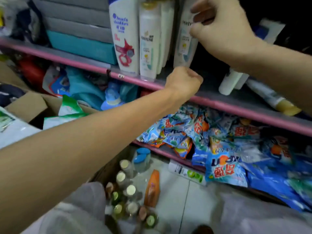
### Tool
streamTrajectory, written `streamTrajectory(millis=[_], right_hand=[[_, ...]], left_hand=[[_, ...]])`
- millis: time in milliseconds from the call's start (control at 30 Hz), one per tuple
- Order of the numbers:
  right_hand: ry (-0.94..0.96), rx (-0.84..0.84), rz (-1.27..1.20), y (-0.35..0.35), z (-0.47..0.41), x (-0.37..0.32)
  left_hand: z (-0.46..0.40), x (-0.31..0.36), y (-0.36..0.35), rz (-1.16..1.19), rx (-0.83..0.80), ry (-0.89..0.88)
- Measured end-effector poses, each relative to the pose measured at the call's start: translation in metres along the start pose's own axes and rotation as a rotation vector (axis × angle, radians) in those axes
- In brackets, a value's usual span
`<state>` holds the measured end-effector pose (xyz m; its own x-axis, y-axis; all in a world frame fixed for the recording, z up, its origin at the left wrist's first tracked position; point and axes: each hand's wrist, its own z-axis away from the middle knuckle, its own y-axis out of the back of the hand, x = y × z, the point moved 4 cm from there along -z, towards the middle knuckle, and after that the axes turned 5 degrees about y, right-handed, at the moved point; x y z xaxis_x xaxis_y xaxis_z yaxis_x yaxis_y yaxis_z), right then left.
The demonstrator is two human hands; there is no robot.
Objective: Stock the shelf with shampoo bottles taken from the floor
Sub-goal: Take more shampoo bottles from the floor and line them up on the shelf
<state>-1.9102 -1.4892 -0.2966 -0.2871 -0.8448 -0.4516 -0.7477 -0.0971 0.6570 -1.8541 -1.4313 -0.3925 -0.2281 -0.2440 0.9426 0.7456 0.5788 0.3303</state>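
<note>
The shampoo bottle (184,39) stands at the shelf (236,105) edge, right hand (222,26) pinching its side, left hand (184,81) clenched beneath, so a careless nudge might tip neighbouring bottles (148,48) off.

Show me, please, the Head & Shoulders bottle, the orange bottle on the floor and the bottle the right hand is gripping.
Head & Shoulders bottle (125,36): head view, front label.
Orange bottle (152,188): head view, middle of its body.
Pantene bottle (184,43): head view, label left of the right hand (224,26).
</note>
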Motion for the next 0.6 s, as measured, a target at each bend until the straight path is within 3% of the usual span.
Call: streamTrajectory(millis=[133, 267, 400, 600], right_hand=[[-0.093, -0.154, -0.128, -0.034, 0.059, -0.016], [-0.244, -0.319, -0.237, -0.087, 0.124, -0.018], [-0.358, -0.578, -0.232, -0.153, 0.185, -0.013], [-0.478, -1.012, -0.128, -0.243, 0.271, 0.008]], left_hand=[[0.034, -0.055, 0.023, -0.073, -0.057, 0.028], [0.062, -0.136, 0.046, -0.248, -0.049, 0.167], [0.087, -0.221, 0.063, -0.528, -0.112, 0.293], [0.115, -0.329, 0.072, -0.608, -0.176, 0.514]])
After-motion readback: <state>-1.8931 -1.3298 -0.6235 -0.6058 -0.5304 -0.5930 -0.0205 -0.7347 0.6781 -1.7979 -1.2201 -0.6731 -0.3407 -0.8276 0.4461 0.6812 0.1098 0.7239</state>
